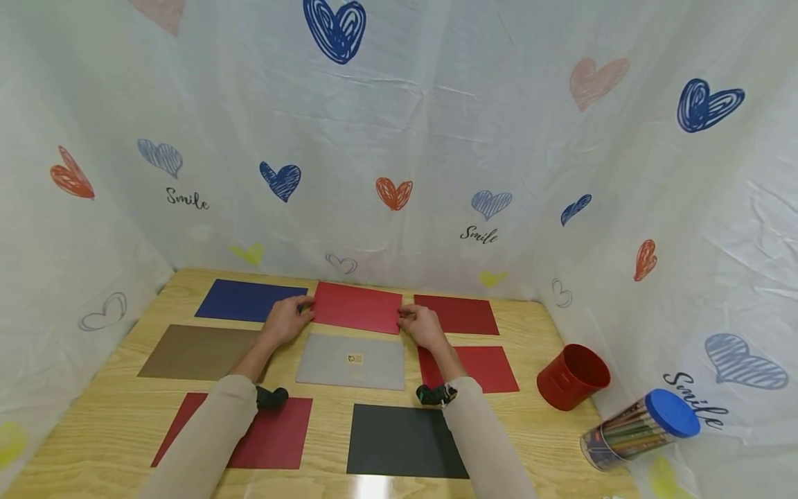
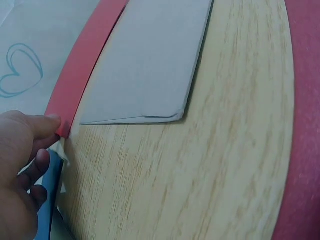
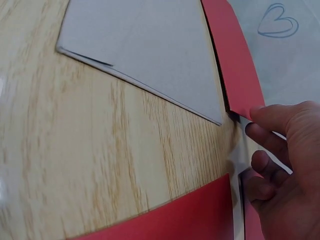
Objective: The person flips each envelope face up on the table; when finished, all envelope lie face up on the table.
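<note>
A bright red card sheet (image 1: pixel 357 307) lies at the back middle of the wooden table, with a hand at each short end. My left hand (image 1: pixel 290 320) pinches its left end between thumb and fingers, beside the blue sheet (image 1: pixel 240 299). At the other end, my right hand (image 1: pixel 422 324) grips the edge the same way; in the right wrist view its thumb and forefinger meet at the corner of the card. Just in front of it lies a flat grey cardboard piece (image 1: pixel 324 360) with a small yellowish label and, in the wrist views, a folded edge.
Around the hands lie a brown sheet (image 1: pixel 193 352), dark red sheets (image 1: pixel 461 315) (image 1: pixel 274 436), another red sheet (image 1: pixel 489 367) and a black sheet (image 1: pixel 399 440). A red cup (image 1: pixel 557 381) and a blue-lidded jar of pencils (image 1: pixel 636 430) stand right. A heart-printed curtain (image 1: pixel 436 138) borders the table.
</note>
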Demonstrator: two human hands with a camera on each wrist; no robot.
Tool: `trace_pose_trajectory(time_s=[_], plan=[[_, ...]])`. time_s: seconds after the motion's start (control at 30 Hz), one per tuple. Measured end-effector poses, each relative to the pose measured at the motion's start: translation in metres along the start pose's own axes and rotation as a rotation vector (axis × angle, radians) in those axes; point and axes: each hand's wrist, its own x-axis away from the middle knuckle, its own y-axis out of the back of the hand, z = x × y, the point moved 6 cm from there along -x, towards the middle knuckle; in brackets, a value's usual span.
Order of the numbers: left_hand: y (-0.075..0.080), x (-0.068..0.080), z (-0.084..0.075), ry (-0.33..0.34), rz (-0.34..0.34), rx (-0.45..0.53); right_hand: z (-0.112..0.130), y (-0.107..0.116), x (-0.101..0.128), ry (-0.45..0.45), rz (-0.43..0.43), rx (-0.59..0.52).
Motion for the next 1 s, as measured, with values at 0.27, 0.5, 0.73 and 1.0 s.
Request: trace_pose_trajectory(time_s=[0.27,0.5,0.73,1.0], plan=[[0.0,0.001,0.002,-0.006,-0.006,0.013,-0.001,0.001,0.001,-0.005,-0.002,0.015],[0.004,0.001,0.0,-0.015,-0.011,0.032,-0.002,0.004,0.002,0.017,-0.006,0.061],[0.009,0.007,-0.003,-0.021,0.013,0.053,-0.003,0.008,0.008,0.035,0.0,0.038],[0.018,0.009,-0.007,-0.029,-0.013,0.095,0.001,0.018,0.013,0.061,-0.036,0.019]])
